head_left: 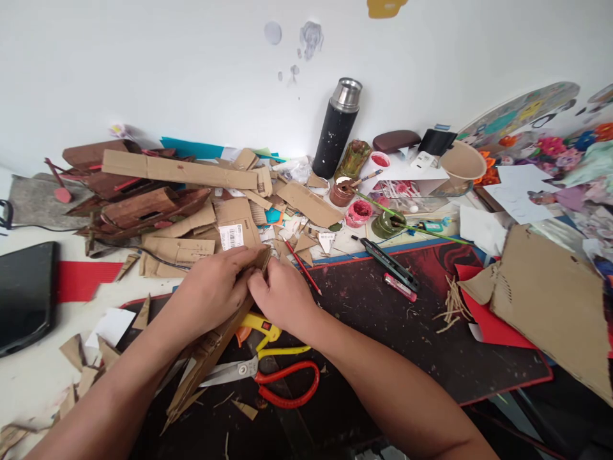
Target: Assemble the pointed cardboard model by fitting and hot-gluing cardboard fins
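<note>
Head view: both hands meet at the far end of a long, narrow strip of brown corrugated cardboard (211, 348) that runs slantwise from the middle of the table (43, 358) toward the person's left elbow. The left hand (213, 285) lies over the strip's upper end with its fingers clamped on the edge; the right hand (282, 295) presses in from the other side, fingers together and pinching the same end, so the two hands touch there. The step in hand looks like folding or pressing the strip's end into shape, and the next move probably calls for a steady squeeze along the crease with the lower end kept flat.

Under the strip lie red-handled steel scissors (268, 377) and a yellow plastic tool (263, 326), on a dark paint-flecked mat (383, 332). Just beyond the hands a red pencil (302, 267) lies slantwise, and a heap of brown cardboard offcuts (182, 198) fills the left rear. A black steel-capped flask (338, 128) stands upright by the wall.
</note>
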{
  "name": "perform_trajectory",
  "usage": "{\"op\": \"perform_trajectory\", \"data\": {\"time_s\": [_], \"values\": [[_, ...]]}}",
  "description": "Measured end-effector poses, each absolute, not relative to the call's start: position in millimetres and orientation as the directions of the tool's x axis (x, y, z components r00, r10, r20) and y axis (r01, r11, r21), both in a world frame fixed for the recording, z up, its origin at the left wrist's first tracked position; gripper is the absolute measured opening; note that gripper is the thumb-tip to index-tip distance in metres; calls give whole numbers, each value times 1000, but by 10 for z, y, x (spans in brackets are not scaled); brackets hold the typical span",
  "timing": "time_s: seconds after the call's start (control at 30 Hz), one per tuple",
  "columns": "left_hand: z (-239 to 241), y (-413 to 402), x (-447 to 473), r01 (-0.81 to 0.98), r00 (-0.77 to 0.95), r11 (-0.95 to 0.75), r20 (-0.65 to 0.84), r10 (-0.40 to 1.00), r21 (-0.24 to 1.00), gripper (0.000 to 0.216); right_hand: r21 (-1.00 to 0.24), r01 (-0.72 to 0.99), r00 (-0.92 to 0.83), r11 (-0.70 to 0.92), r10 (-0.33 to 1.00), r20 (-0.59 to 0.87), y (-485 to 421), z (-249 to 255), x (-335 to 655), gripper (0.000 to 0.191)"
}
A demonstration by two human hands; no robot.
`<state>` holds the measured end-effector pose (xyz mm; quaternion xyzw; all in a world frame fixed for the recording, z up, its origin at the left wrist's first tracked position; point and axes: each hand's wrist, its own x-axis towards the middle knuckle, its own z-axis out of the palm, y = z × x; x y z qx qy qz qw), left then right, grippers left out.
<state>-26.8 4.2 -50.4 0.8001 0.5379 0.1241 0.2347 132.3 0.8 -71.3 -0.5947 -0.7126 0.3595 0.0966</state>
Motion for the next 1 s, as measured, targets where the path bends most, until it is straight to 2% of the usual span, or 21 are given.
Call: {"op": "perform_trajectory", "data": {"time_s": [0.77, 1.0], "values": [[-531, 35, -274, 809, 385, -317, -39, 922, 495, 42, -629, 777, -272, 39, 921, -279, 6, -718, 1322, 33], [-497, 40, -259, 811, 388, -319, -44, 920, 491, 35, -628, 777, -278, 49, 921, -272, 9, -714, 1324, 34]]}}
